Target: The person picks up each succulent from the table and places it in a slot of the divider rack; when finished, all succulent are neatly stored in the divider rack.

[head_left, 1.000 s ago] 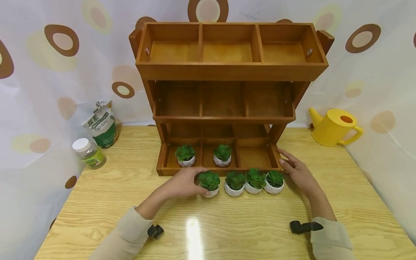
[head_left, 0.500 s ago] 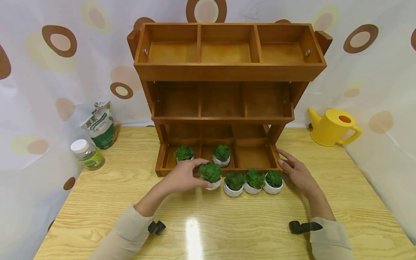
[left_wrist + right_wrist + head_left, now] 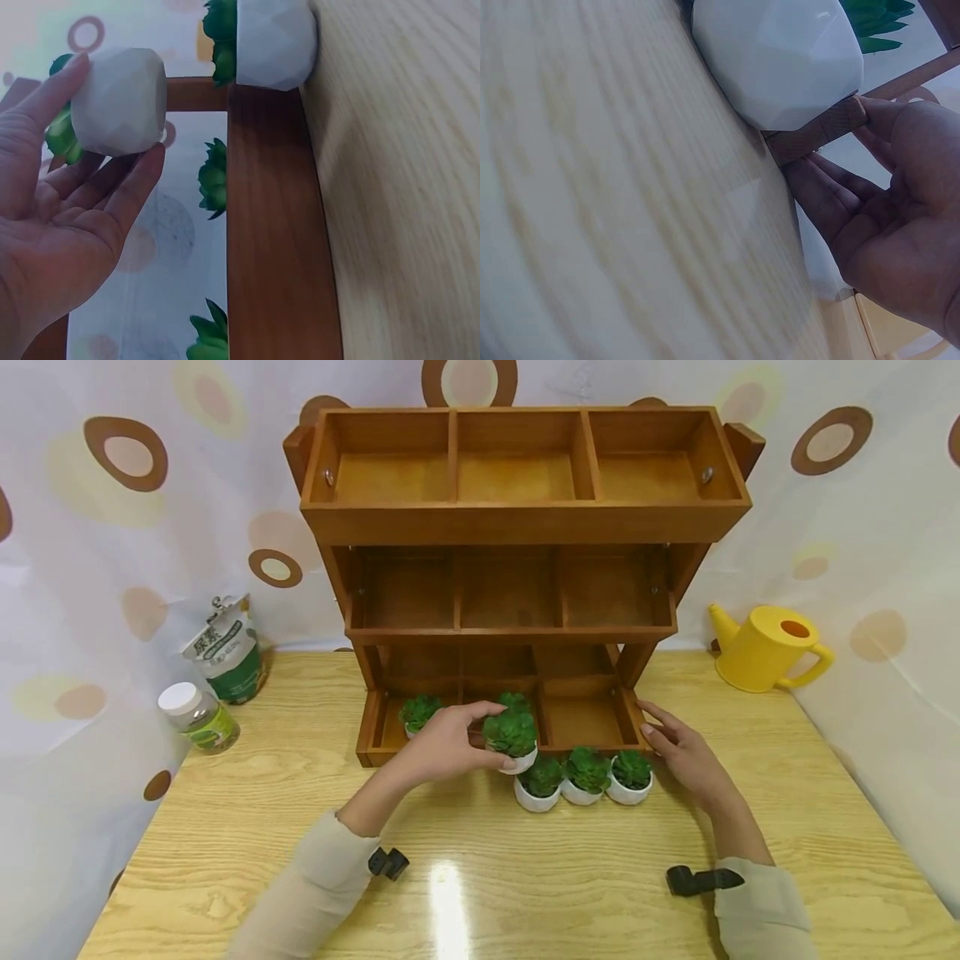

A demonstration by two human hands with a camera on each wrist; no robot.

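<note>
My left hand (image 3: 452,745) grips a small potted succulent (image 3: 511,732) with green rosette leaves and a white faceted pot, raised in front of the bottom tier of the wooden shelf (image 3: 525,525). In the left wrist view, thumb and fingers hold the white pot (image 3: 124,101) from both sides. Two more succulents stand in that tier: one in the left compartment (image 3: 418,712), another in the middle (image 3: 514,701), mostly covered by the held plant. My right hand (image 3: 686,760) is at the shelf's bottom right corner; in the right wrist view its thumb and fingers pinch the wooden end (image 3: 821,133).
Three potted succulents (image 3: 587,774) stand in a row on the table (image 3: 570,877) before the shelf. A yellow watering can (image 3: 765,647) stands at the right. A green-and-white pouch (image 3: 231,652) and a white-capped jar (image 3: 198,718) are at the left.
My left hand has lifted the succulent off the table and carried it right and toward the shelf, now overlapping the middle compartment's plant. My right hand stays at the shelf corner.
</note>
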